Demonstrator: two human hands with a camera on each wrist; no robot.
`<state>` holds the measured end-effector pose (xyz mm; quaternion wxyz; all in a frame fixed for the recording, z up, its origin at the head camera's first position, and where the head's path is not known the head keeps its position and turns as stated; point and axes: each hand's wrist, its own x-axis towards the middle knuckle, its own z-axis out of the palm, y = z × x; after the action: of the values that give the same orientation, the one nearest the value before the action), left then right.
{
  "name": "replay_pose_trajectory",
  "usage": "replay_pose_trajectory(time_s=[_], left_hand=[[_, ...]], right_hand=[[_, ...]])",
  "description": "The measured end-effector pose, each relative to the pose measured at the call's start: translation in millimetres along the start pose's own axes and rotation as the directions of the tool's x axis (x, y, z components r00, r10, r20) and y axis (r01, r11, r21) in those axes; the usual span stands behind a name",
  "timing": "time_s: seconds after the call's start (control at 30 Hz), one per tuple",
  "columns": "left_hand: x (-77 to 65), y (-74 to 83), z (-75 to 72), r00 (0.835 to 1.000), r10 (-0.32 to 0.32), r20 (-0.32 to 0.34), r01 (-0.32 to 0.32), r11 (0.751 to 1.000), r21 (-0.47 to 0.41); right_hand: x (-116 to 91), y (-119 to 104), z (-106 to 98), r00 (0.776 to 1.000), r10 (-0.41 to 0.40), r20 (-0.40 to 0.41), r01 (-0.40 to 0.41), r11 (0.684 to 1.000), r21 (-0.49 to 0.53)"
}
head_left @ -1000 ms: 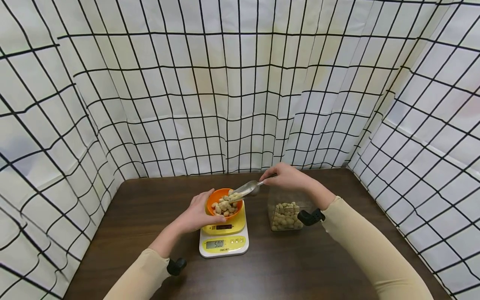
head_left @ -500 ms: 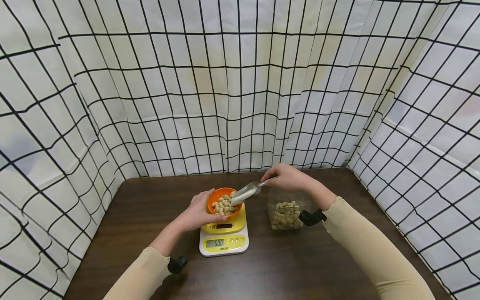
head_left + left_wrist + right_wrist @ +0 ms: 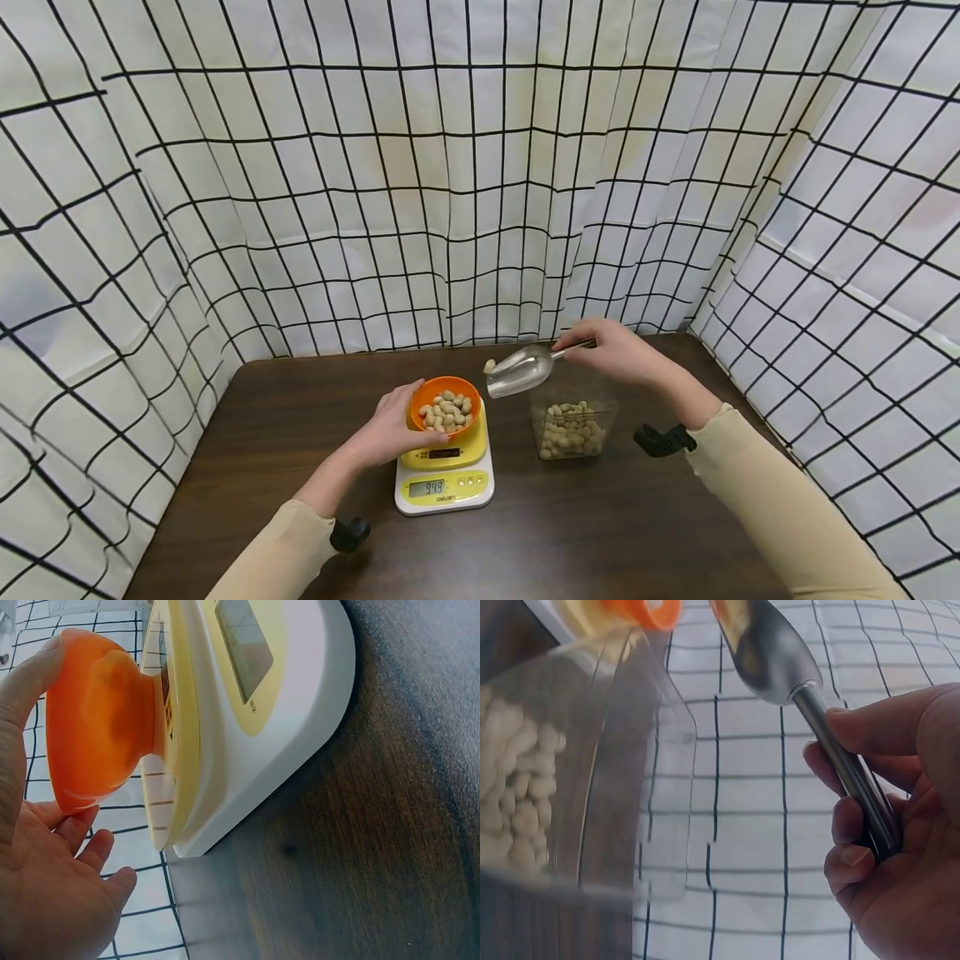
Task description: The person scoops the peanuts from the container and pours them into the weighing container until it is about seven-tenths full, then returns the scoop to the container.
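My left hand (image 3: 388,429) holds an orange bowl (image 3: 97,720), thumb on one side of the rim and fingertips on the other. Peanuts (image 3: 447,412) lie in the bowl, which stands on a yellow and white kitchen scale (image 3: 448,492); its display seems to read 94.9. My right hand (image 3: 613,350) grips the handle of a metal scoop (image 3: 522,371), raised to the right of the bowl. One peanut (image 3: 490,367) shows at the scoop's lip; whether it touches the metal I cannot tell. In the right wrist view, fingers and thumb curl round the scoop handle (image 3: 847,772).
A clear plastic container (image 3: 604,787) with many peanuts stands right of the scale, below the right hand. Dark wooden table (image 3: 300,400) lies under everything. A white curtain with black grid lines (image 3: 480,208) surrounds the table's back and sides.
The scoop has moved right and away from the bowl, where its lip was over the peanuts. The scale reading rose from about 50. The left hand stays on the bowl.
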<state>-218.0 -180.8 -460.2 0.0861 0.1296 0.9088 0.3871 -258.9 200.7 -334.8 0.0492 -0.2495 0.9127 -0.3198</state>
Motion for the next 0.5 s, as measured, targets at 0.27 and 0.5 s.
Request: replay_pose_trajectory(time_s=[0.27, 0.5], left_hand=[[1.5, -4.1, 1.3, 1.0, -0.01, -0.003, 0.01, 1.0, -0.009], [1.4, -4.4, 3.2, 1.0, -0.006, -0.008, 0.006, 1.0, -0.029]], right_hand=[[-22.2, 22.1, -24.1, 0.996, -0.008, -0.088, 0.006, 1.0, -0.031], [-42.0, 40.1, -44.4, 0.989, 0.01, -0.145, -0.021, 0.997, -0.07]])
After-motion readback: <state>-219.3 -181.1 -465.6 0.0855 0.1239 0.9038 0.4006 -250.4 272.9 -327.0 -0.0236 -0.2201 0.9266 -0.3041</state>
